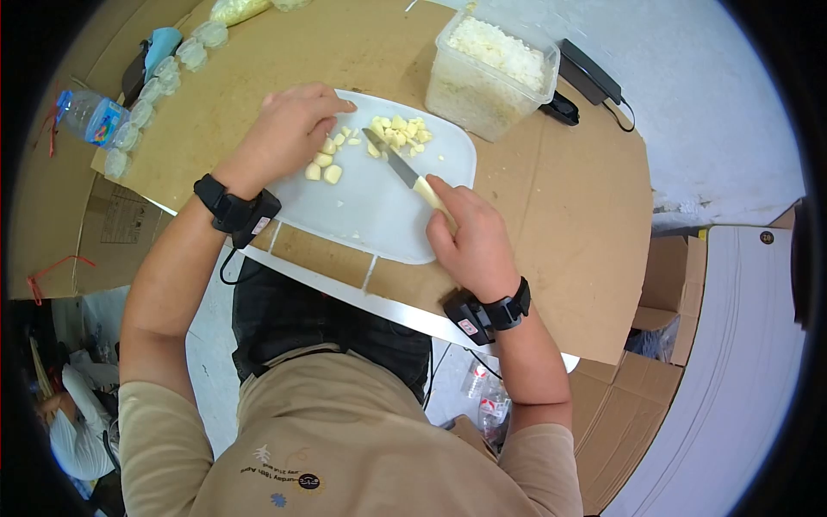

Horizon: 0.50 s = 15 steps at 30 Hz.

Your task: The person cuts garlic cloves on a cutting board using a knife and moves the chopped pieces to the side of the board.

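A white cutting board (379, 220) lies on the cardboard-covered table. My right hand (474, 237) is wrapped round the pale handle of a kitchen knife (401, 166), its blade slanting up to the left with the tip at a pile of chopped garlic (401, 131). At the board's upper left edge is my left hand (297, 131), index finger stretched out and thumb apart, nothing seen between them; its other fingers are partly hidden. Just below it sit several whole peeled garlic cloves (323, 164). Small cut garlic pieces (346, 136) lie between that hand and the blade.
A clear plastic tub (478, 99) of white chopped food stands behind the board's right end. Farther right is a black case-like object (591, 71). Along the left edge are small clear cups (148, 112) and a plastic bottle (90, 116). A person (77, 431) appears at lower left.
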Tool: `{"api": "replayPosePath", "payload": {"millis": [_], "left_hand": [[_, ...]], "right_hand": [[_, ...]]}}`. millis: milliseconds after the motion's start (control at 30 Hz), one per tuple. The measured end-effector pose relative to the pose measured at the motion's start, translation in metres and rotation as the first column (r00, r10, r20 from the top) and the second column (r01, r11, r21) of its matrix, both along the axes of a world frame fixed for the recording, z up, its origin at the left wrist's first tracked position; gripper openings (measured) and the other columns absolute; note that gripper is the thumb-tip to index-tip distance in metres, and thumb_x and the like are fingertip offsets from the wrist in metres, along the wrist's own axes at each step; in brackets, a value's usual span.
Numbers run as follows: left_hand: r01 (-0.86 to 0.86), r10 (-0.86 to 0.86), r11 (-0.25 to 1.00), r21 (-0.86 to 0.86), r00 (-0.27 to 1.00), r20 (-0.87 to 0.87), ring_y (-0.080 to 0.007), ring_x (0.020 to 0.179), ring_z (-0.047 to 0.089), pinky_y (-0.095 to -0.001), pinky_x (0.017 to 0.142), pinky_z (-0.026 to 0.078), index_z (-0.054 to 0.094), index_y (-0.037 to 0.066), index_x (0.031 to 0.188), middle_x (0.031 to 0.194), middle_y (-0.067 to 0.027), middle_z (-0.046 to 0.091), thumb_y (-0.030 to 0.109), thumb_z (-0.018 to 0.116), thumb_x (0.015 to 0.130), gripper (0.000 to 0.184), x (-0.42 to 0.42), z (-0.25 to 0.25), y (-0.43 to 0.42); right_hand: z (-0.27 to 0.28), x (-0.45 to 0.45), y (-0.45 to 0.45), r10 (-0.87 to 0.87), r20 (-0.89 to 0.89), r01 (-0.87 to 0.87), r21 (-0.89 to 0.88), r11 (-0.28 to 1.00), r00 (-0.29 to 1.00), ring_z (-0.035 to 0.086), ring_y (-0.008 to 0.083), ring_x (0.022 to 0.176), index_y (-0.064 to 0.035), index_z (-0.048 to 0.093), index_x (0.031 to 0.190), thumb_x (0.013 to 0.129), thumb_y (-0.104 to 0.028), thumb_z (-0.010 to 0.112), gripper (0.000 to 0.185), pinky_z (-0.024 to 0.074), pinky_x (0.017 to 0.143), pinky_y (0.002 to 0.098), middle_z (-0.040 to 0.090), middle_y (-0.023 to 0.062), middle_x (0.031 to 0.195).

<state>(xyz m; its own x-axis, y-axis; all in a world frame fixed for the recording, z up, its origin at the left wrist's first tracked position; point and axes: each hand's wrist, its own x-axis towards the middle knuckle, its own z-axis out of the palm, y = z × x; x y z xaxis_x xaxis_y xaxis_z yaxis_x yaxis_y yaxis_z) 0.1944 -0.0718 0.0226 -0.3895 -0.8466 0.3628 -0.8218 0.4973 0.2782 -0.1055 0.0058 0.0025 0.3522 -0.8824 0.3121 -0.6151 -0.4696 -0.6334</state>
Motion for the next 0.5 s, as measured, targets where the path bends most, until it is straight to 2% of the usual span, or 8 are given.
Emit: {"api": "replayPosePath", "payload": {"millis": [67,167,233,300,500], "left_hand": [[-0.067,0.065,0.996,0.061,0.998,0.025,-0.0314,0.113,0.065,-0.0462,0.096,0.047,0.078,0.012,0.117,0.111,-0.0085,0.073,0.009,0.068,0.096,0.023,0.011,0.003,-0.004],[-0.060,0.060,0.998,-0.004,0.996,0.065,-0.0328,0.114,0.065,-0.0464,0.100,0.047,0.078,0.010,0.116,0.116,-0.0090,0.074,0.012,0.069,0.097,0.021,0.020,-0.002,-0.004],[-0.072,0.068,0.996,0.045,0.994,0.088,-0.0331,0.114,0.065,-0.0463,0.101,0.047,0.077,0.009,0.115,0.117,-0.0089,0.074,0.014,0.069,0.098,0.020,0.019,0.001,0.000],[-0.084,0.073,0.992,0.097,0.991,0.112,-0.0333,0.115,0.065,-0.0462,0.102,0.047,0.077,0.008,0.114,0.118,-0.0088,0.074,0.015,0.069,0.098,0.019,0.018,0.007,0.006],[0.056,-0.068,0.979,0.198,0.996,0.058,-0.0314,0.119,0.063,-0.0450,0.105,0.045,0.077,0.008,0.112,0.117,-0.0079,0.074,0.013,0.069,0.097,0.018,0.023,0.006,0.009]], "right_hand": [[0.001,0.001,0.002,0.018,-0.018,-0.018,0.016,1.000,1.000,0.069,0.0383,0.079,-0.0008,0.070,0.133,0.092,-0.007,0.062,0.042,0.0574,0.072,0.0468,0.068,0.0183,0.092],[0.000,0.003,0.003,0.071,-0.023,-0.069,0.079,0.994,0.997,0.067,0.0392,0.082,-0.0017,0.068,0.137,0.093,-0.005,0.062,0.044,0.0557,0.077,0.0464,0.067,0.0200,0.093],[-0.004,0.006,0.001,0.077,-0.085,-0.075,0.031,0.997,0.993,0.070,0.0373,0.080,-0.0033,0.069,0.134,0.094,-0.009,0.062,0.042,0.0586,0.070,0.0464,0.068,0.0166,0.094],[-0.007,0.010,0.000,0.042,-0.098,-0.042,0.001,0.999,0.994,0.070,0.0371,0.080,-0.0038,0.069,0.134,0.094,-0.009,0.063,0.041,0.0586,0.069,0.0462,0.069,0.0162,0.095],[-0.010,0.007,-0.003,-0.016,-0.110,0.013,-0.031,0.999,0.994,0.070,0.0368,0.078,-0.0046,0.068,0.135,0.095,-0.010,0.063,0.041,0.0588,0.069,0.0459,0.069,0.0155,0.097]]}}
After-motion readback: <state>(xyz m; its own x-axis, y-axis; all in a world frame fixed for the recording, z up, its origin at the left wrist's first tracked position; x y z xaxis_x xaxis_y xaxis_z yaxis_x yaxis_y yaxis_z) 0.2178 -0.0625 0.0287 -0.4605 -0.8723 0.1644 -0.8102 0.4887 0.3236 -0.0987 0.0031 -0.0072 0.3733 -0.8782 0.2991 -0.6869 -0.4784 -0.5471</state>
